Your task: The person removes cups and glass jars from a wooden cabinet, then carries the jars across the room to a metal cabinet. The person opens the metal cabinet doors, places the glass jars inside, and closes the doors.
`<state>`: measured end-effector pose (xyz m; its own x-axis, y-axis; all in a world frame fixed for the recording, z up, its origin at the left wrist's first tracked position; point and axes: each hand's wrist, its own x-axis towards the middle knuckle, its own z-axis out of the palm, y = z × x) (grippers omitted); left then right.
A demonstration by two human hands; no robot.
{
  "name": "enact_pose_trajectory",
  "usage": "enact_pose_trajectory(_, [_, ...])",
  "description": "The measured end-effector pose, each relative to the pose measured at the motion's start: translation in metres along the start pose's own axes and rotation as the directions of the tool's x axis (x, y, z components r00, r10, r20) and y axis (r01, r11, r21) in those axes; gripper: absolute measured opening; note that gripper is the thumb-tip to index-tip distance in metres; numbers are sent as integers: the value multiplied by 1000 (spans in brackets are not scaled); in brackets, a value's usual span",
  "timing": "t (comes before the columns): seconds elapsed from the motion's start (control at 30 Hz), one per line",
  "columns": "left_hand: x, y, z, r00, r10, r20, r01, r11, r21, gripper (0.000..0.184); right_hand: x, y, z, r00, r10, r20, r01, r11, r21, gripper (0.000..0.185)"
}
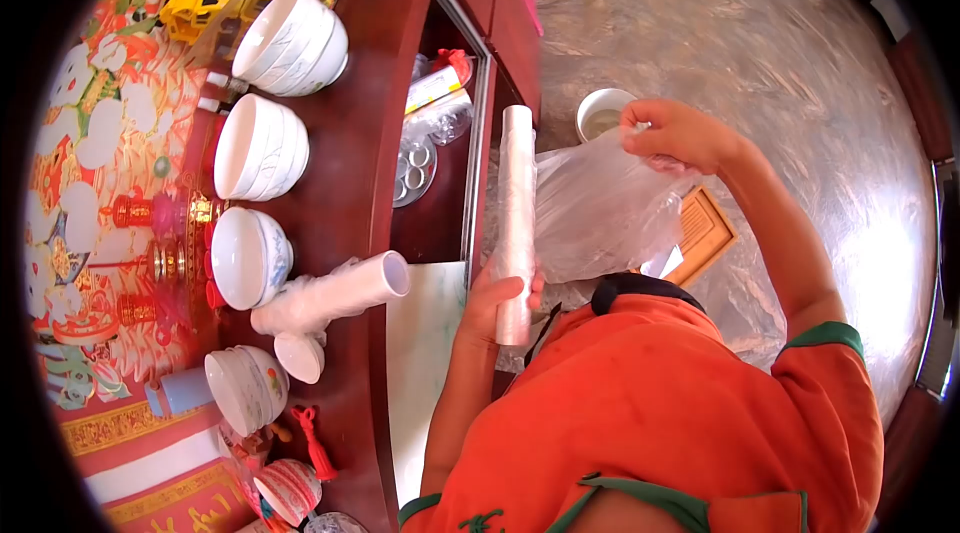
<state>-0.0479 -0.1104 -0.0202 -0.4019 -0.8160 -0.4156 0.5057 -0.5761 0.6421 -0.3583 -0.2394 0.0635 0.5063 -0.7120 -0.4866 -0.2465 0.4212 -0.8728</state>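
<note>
Near the frame's centre, a whitish cylindrical roll of clear plastic film (517, 198) points to the top edge, long axis nearly upright in view. The left hand (493, 301) curls around its lower part; the right hand (672, 137), upper right, pinches a loose translucent sheet (605, 205).

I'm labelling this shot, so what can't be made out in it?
All in the head view:
Left hand: partly hidden behind the film roll.
Wooden object on the floor: partly behind the plastic sheet in the right hand.
Yellow toy vehicles: cut off by the top edge.
</note>
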Motion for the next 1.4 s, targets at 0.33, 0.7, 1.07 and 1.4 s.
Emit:
enact_pose_trajectory(0.33, [22,-7,34,968,170,185,-147,-217,965,60,36,-7,85,990,-65,124,-4,872,489,18])
enact_pose_trajectory(0.7, [-22,18,54,883,319,344,-284,-220,933,42,23,-24,80,913,-163,373,337,815,-470,60])
enact_pose_trajectory(1.07, [-50,40,81,558,335,759,-318,-758,569,22,9,-42,66,501,631,592,84,645,-759,48])
enact_pose_trajectory(1.4, [-147,93,116,284,796,534,-6,-555,832,51,-25,-98,37,780,246,576,-79,951,-299,70])
